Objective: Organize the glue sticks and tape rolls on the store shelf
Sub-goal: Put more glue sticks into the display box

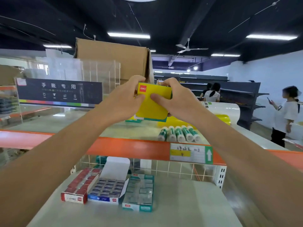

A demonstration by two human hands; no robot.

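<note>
Carton, yellow card, is gripped by left hand and right hand.
Judged light and crushable; side edges are best held.

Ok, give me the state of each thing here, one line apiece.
yellow box, held up in both hands
left hand, grips the yellow box
right hand, grips the yellow box
glue sticks, lying in a row on the upper shelf
blue box, lid open, on the lower shelf
</note>
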